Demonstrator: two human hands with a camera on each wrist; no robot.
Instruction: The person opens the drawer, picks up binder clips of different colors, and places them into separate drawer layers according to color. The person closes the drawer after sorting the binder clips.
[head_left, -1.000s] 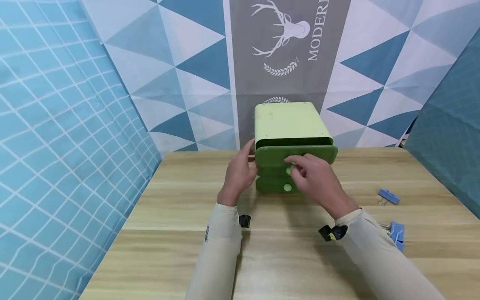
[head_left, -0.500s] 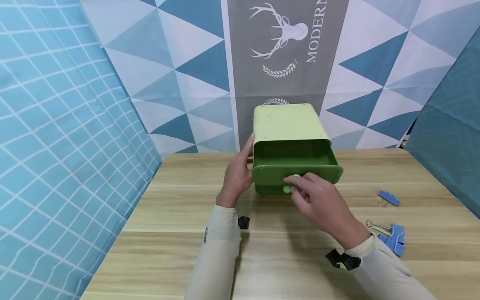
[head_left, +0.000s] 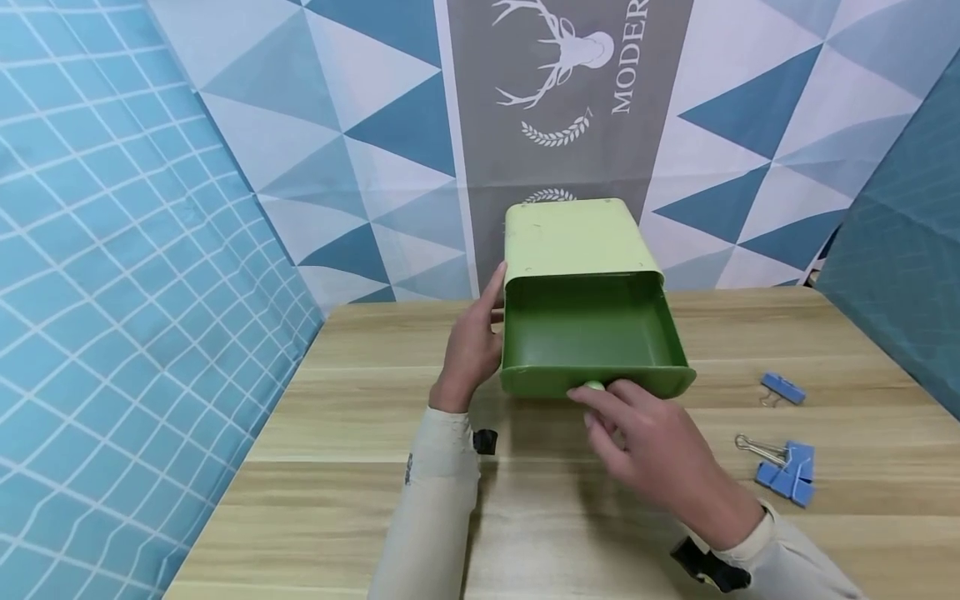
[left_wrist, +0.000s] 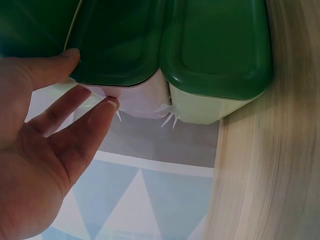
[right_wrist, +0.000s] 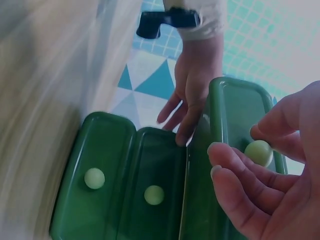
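Observation:
A small light green drawer cabinet (head_left: pixel 577 237) stands at the back of the table, its dark green top drawer (head_left: pixel 588 325) pulled far out and the drawer's green floor showing. My right hand (head_left: pixel 660 450) pinches the round pale knob (right_wrist: pixel 259 153) on that drawer between thumb and fingers. In the right wrist view, two lower drawer fronts (right_wrist: pixel 150 160) with pale knobs sit flush with the cabinet. My left hand (head_left: pixel 468 358) rests against the cabinet's left side with fairly straight fingers. Its thumb (left_wrist: pixel 60 62) lies by the front edge, below the pulled-out drawer.
On the wooden table (head_left: pixel 345 483) to the right lies a blue binder clip (head_left: pixel 783 387). Nearer me is a cluster of blue binder clips (head_left: pixel 787 475) with metal handles. A patterned cloth (head_left: pixel 390 108) hangs behind the cabinet, and a blue checked cloth (head_left: pixel 127 317) hangs at left.
The top drawer has slid out toward me from slightly open, exposing its inside. My right hand has moved toward me with the knob. My left hand stays at the cabinet's side.

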